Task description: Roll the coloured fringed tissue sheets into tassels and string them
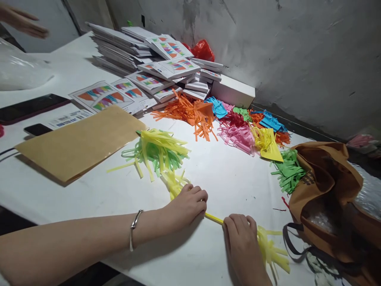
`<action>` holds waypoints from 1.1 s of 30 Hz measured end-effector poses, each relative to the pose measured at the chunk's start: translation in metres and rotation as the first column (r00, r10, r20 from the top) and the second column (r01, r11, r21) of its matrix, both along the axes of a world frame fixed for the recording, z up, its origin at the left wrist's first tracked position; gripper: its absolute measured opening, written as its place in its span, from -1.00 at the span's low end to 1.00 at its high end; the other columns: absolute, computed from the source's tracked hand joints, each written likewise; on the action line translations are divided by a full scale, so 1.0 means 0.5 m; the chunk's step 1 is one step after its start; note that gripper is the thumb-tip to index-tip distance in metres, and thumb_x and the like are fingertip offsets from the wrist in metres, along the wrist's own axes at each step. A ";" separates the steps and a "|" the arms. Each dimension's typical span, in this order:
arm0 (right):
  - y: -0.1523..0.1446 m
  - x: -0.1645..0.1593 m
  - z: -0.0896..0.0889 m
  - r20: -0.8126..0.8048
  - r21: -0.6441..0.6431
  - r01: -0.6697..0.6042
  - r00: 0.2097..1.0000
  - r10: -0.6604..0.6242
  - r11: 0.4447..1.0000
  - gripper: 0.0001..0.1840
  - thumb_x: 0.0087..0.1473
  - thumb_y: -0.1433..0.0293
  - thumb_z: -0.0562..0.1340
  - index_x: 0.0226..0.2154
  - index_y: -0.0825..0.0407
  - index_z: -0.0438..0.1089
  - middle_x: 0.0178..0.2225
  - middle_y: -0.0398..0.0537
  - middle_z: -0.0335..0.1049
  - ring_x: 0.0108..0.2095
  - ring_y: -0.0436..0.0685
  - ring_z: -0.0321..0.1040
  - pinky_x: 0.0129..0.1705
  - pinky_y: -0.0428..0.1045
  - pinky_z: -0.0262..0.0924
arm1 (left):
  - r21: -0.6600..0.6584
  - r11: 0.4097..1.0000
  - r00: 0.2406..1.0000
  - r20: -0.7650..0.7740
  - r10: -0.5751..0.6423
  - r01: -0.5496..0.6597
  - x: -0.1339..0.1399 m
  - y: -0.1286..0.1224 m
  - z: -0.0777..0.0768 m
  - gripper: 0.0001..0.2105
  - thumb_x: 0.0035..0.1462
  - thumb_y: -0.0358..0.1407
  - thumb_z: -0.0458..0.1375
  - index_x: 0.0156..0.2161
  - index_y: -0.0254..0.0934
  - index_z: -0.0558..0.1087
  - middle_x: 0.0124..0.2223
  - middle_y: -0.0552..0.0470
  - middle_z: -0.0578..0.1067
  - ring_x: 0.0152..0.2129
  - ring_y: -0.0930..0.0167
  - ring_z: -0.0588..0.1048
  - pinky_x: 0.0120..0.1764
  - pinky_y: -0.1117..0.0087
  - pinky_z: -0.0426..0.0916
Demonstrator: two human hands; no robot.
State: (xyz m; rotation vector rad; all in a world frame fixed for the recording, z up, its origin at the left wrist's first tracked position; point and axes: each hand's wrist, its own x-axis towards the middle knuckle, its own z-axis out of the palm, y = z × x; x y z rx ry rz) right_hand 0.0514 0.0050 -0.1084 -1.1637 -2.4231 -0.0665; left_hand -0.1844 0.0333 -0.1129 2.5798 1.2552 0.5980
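My left hand (189,204) is closed around the left part of a yellow paper tassel, whose middle is twisted into a thin cord (213,217). Its fringe (174,182) spreads out beyond my left fingers. My right hand (242,242) grips the other part of the twist, and more yellow fringe (272,248) fans out at its right side. Both hands rest low over the white table. Just past my left hand lies a loose pile of green and yellow tassels (159,151).
Tassel bundles in orange (190,113), pink (238,137) and green (288,171) lie toward the wall. Stacked printed packets (175,67) stand behind them. A brown bag (324,174) is at right, a brown envelope (80,143) and phone (32,107) at left. Another person's hand (25,22) shows top left.
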 end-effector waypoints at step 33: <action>-0.019 -0.004 0.132 -0.260 0.340 -0.068 0.952 0.164 0.938 -0.84 0.26 0.55 0.20 -0.13 0.06 0.44 -0.35 -0.11 0.52 -0.33 0.05 0.47 0.10 0.18 0.13 | -0.784 0.381 0.696 0.614 0.371 0.489 0.051 -0.008 0.159 -0.65 -0.13 -0.03 0.44 -0.40 -0.30 0.58 -0.46 0.11 0.53 -0.46 0.45 0.40 -0.35 0.46 0.26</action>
